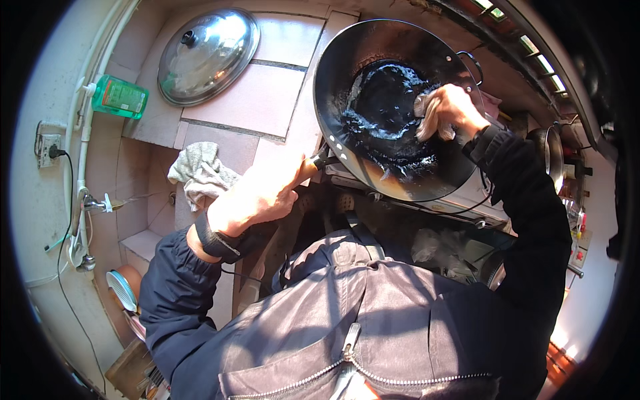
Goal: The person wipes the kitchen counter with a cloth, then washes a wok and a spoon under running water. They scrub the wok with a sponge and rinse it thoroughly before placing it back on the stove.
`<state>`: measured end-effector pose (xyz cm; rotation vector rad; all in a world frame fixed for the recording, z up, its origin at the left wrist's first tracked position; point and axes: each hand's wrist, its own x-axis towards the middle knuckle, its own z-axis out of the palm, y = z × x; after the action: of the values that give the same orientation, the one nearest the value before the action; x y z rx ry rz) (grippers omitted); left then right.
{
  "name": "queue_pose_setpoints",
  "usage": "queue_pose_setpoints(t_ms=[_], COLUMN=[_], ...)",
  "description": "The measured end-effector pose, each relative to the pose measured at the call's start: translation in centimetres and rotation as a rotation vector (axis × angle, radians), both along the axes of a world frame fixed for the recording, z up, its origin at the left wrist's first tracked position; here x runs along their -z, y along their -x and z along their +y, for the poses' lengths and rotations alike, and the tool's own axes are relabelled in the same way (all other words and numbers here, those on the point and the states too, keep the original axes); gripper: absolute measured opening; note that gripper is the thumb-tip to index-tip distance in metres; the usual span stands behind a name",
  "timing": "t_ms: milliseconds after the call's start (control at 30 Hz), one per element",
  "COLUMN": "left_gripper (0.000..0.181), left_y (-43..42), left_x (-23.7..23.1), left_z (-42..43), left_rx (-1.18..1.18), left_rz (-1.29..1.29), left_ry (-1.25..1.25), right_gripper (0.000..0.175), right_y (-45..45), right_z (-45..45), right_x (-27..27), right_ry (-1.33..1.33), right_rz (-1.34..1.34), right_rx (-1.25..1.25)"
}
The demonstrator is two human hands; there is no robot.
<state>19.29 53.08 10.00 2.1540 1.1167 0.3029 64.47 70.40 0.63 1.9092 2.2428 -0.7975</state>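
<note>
My left hand (pixel 262 192) grips the wooden handle (pixel 307 171) of a large dark wok (pixel 335 90) on its left side. Inside the wok, towards the right wall, my right hand (pixel 457 107) holds a bunched light cloth (pixel 431 122) against the metal. The wok's dark bottom looks wet and shiny, with bright reflections around it. A small loop handle (pixel 472 65) sticks out from the far right rim. Close to my left wrist, a crumpled grey-white towel (pixel 202 170) hangs over the counter's edge.
On the tiled counter (pixel 255 100) lies a domed metal lid (pixel 210 55) with a black knob. A green bottle (pixel 120 96) is by the wall pipes, above a tap (pixel 97 203). The stove (pixel 425 205) stands beneath the wok. Another pan (pixel 547 150) is at right.
</note>
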Motion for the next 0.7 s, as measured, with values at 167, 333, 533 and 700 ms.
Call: queue_pose_setpoints(t_ms=[167,333,533,700], left_gripper=[0.040,0.039,0.048,0.046], left_y=[1.7,3.6,4.7,3.8], left_x=[0.6,2.2,2.1,0.7], left_z=[-0.7,-1.1,-1.6,-0.9], left_rx=[0.025,0.024,-0.007,0.042], left_rz=[0.031,-0.101,-0.282,-0.223], left_ry=[0.045,0.190,0.229,0.140], right_gripper=[0.033,0.024,0.032,0.046], right_y=[0.6,5.6,12.4,17.0], right_z=[4.0,5.7,7.2,5.4], right_x=[-1.2,-2.5,-0.4,-0.2], right_ry=[0.144,0.044,0.042,0.200], right_rz=[0.865,1.007,1.168,1.292], right_rx=[0.221,0.366,0.541,0.369])
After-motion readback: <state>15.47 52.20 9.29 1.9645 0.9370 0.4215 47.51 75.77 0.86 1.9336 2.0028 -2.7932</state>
